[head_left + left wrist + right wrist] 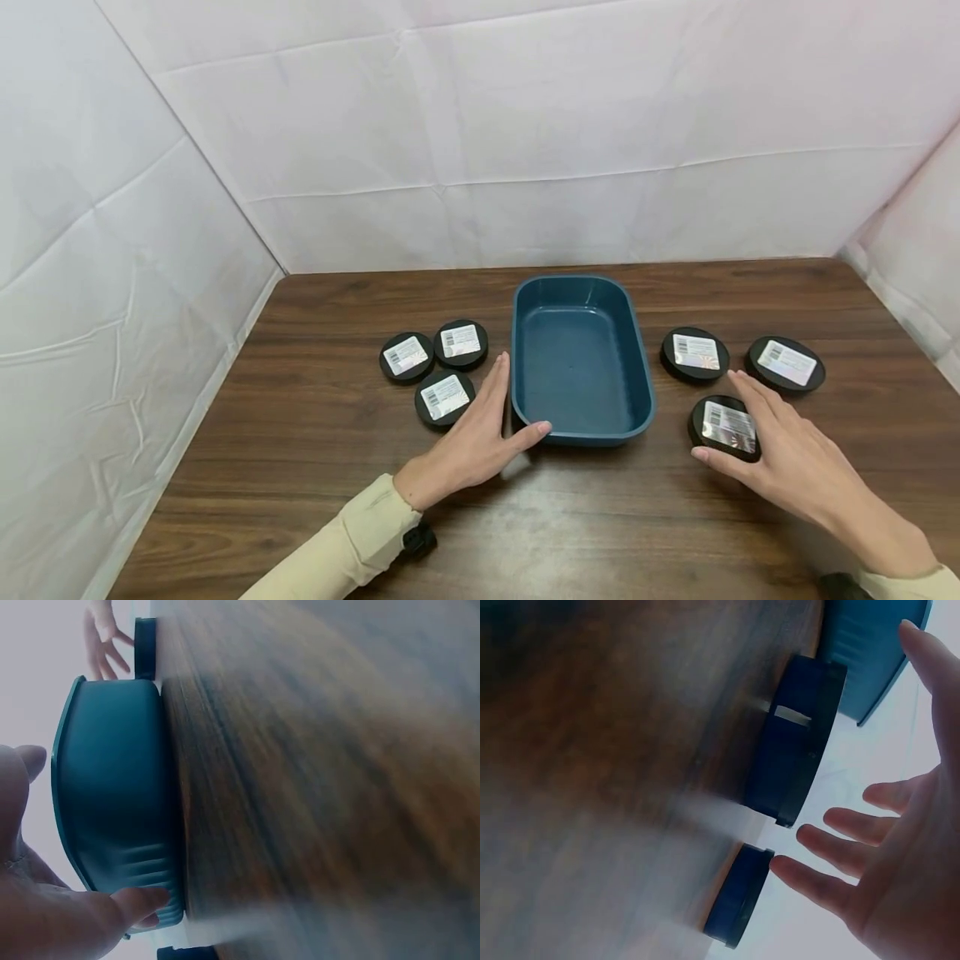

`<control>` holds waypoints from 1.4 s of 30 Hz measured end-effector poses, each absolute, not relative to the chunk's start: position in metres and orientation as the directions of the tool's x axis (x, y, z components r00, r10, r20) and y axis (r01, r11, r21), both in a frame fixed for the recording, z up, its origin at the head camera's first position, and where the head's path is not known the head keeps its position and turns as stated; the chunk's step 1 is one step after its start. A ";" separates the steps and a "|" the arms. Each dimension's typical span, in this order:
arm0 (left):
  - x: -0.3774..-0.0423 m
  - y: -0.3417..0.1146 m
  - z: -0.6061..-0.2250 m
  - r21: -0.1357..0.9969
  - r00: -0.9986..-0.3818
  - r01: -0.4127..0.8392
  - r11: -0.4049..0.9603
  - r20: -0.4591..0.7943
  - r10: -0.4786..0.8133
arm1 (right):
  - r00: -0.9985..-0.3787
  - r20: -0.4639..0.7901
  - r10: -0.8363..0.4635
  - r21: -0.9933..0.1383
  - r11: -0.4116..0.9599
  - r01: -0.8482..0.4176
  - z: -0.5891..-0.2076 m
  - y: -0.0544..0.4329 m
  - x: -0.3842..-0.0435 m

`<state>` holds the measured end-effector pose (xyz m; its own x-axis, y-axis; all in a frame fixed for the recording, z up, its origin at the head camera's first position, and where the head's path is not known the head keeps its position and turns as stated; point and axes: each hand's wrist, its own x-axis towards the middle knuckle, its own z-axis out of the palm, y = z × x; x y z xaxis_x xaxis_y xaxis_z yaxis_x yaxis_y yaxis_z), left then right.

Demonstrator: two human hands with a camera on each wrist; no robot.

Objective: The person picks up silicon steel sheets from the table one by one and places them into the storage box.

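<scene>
- Head view: a blue tray (581, 375) stands on the tabletop (300, 433), close to the middle of its far edge; three black discs lie toward the left edge and three toward the right edge.
- If the right hand (787, 462) closed unevenly, the nearest right-hand disc (723, 425) could skid or tip out of the grasp; its low, rounded side would be the cause.
- Sweeping those fingers farther out could knock the far-right disc (785, 365) or the far-left one of that group (694, 354), both near the fingertips.
- A push from the left hand (476, 446) could slide the tray, which looks light; the back of that hand could also nudge the nearest left-hand disc (444, 398).
- Left hand: fingers straight along the tray's left wall, thumb spread over its near-left corner; it grips nothing, though how firmly it touches I cannot tell.
- Right hand: fingers loosely spread, thumb well apart from them; the right wrist view shows nothing held.
- Nearest right-hand disc: flat on the tabletop between right thumb and fingers, right of the tray's near-right corner, well apart from the left hand.
</scene>
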<state>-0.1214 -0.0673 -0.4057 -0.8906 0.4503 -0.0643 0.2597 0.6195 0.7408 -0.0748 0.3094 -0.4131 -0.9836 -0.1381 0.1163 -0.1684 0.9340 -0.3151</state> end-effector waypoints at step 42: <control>-0.123 -0.064 -0.409 0.800 -0.827 0.212 0.562 -0.159 0.539 | -0.984 -0.085 -0.160 -0.244 0.960 -0.135 -0.417 0.317 -0.072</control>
